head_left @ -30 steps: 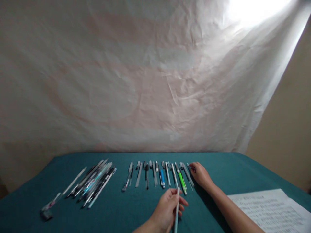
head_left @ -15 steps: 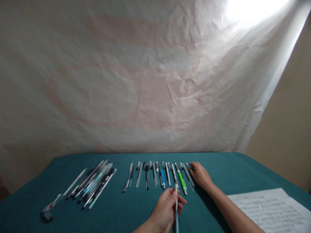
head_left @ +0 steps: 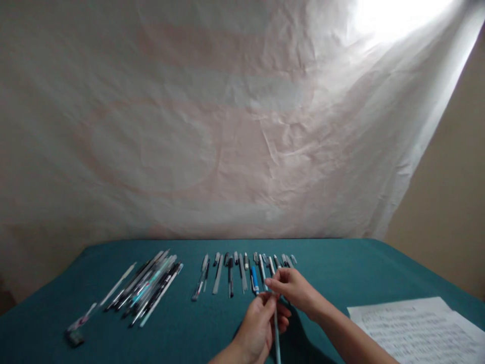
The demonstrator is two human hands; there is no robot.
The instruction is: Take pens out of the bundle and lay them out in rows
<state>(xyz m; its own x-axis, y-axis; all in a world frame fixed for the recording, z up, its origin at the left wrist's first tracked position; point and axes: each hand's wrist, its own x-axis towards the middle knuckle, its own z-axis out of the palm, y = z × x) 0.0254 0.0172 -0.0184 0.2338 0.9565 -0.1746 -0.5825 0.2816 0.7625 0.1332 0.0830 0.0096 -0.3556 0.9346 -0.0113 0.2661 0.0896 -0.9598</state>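
Observation:
A slim pale pen [head_left: 276,333] stands nearly upright in my left hand [head_left: 257,321], held between thumb and fingers. My right hand [head_left: 293,288] has its thumb and fingertips closed at the pen's upper end, which they cover. Beyond both hands lies a row of pens with small caps at their far ends. A blue pen [head_left: 254,279] is just left of my right fingers. One small clear cap [head_left: 293,259] marks the row's right end. My right hand hides the near parts of the pens on that side.
On the left, a heap of pens [head_left: 147,288] lies on the green tablecloth [head_left: 182,338]. A pale pen [head_left: 118,284] and a small dark object [head_left: 75,337] are farther left. Printed sheets [head_left: 413,323] lie at the right, and a pale sheet [head_left: 227,151] hangs behind.
My right hand has come from the row's right end, leftward and nearer, to the top of the pen. It now covers the green pen. My left hand has hardly moved.

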